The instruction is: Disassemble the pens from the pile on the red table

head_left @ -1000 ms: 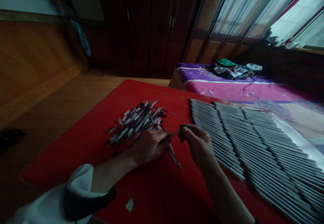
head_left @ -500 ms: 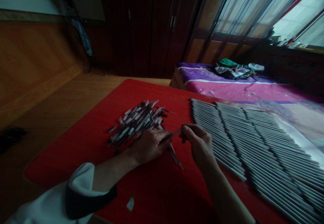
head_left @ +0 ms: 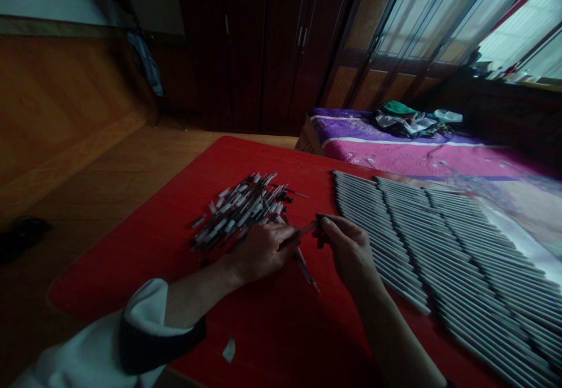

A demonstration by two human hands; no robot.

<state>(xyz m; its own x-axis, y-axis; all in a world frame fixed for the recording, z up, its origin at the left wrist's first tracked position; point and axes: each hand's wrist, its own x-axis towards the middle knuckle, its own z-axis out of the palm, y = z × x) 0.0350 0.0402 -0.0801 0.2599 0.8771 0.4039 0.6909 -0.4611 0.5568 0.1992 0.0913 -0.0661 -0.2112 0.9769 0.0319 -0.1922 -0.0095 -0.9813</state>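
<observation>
Between my two hands spans a thin pen refill [head_left: 308,229], pale in the middle. My left hand [head_left: 267,250] is closed around one end, its fingers hiding that part. The fingertips of my right hand [head_left: 345,244] pinch the other end, close to a dark tip. Just beyond my left hand lies a loose pile of pen refills [head_left: 237,209] with white and black parts, pointing mostly the same way. Several more thin refills [head_left: 307,271] stick out below the fingers of my left hand. To the right, grey pen barrels [head_left: 377,224] with dark ends lie side by side in long rows.
The red table [head_left: 153,247] carries all this, with a small pale scrap [head_left: 229,350] near its front edge. Behind it stands a bed [head_left: 395,157] with a purple and pink cover and a heap of cloth [head_left: 406,120]. Dark wardrobes [head_left: 263,54] line the back.
The view has shifted slightly, so everything sits a little further right. Both hands keep nearly the same pose on the pen refill; the pile and the rows look unchanged.
</observation>
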